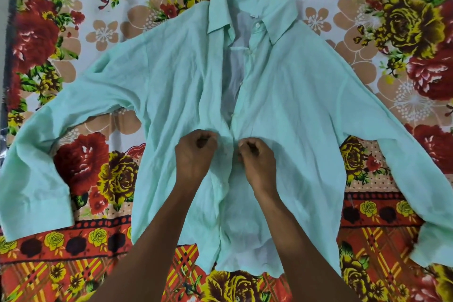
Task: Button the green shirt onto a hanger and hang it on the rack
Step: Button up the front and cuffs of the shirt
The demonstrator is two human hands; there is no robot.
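The left hand point(196, 152) is curled, its fingers pinching the left front edge of the green shirt point(294, 115) about midway down the opening. The right hand point(257, 157) sits just beside it, on the other side of the gap, fingers likewise curled and gripping the right front edge, the one that carries the buttons point(257, 25). Both forearms reach in from the near edge of the scene and lie over the lower part of the shirt.

The shirt lies flat, front up, on a floral bedsheet point(367, 240) (red and yellow roses, tan blossoms, with a plaid band along the near side). Its collar point(277, 17) points to the far side and its hem to the near side. The sleeves spread out to the left and right, each cuff bending back toward the near side. Above the hands the front is open, showing the paler inside of the back panel; a thin strip of fabric crosses the gap below the collar. Below the hands the two edges run close together, then part again near the hem. Whether any button there is fastened cannot be told.
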